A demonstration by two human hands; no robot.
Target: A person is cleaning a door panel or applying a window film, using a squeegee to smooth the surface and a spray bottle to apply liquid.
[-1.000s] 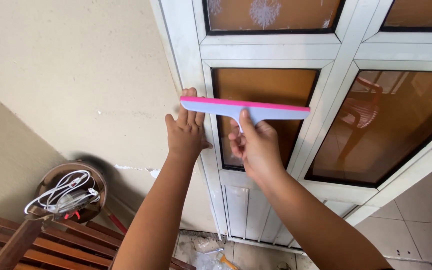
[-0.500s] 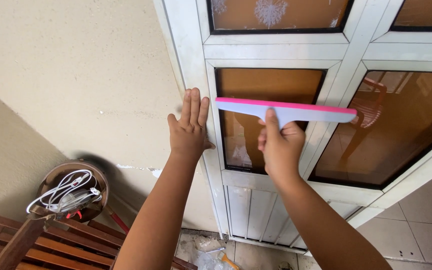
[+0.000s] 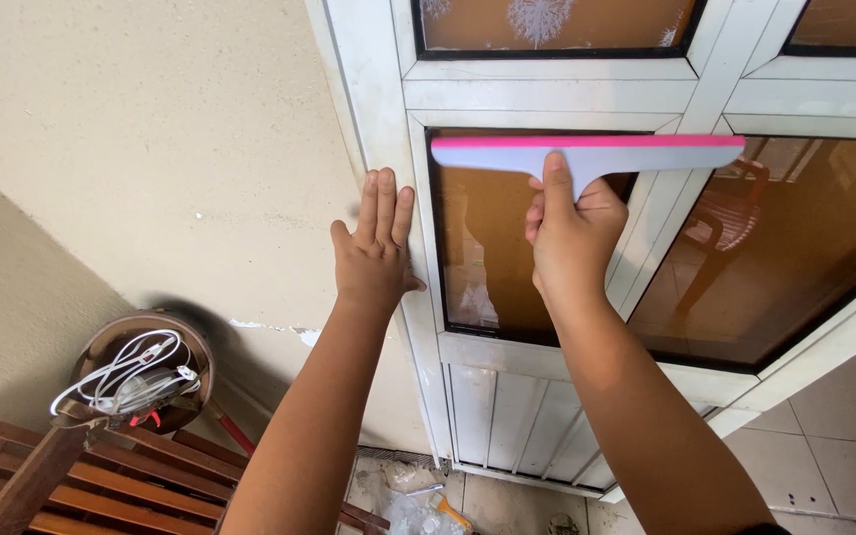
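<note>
1. I see my right hand (image 3: pixel 569 238) wrapped around the short handle of a squeegee (image 3: pixel 587 153), index finger stretched up along it; the grip is closed tight on the tool.
2. The squeegee is pale lilac with a pink rubber edge on top. Its blade lies level across the top of the amber glass pane (image 3: pixel 507 248), reaching over the white divider onto the neighbouring pane (image 3: pixel 775 267).
3. My left hand (image 3: pixel 376 248) is flat and spread, fingers pointing up, palm pressed on the white door frame (image 3: pixel 388 109) just left of the pane. It holds nothing.
4. The two hands are near each other, not touching.
5. Lower left, I see a round brown bowl (image 3: pixel 111 347) with a coiled white cable (image 3: pixel 126 372) in it, beside a slatted wooden chair (image 3: pixel 101 485).
</note>
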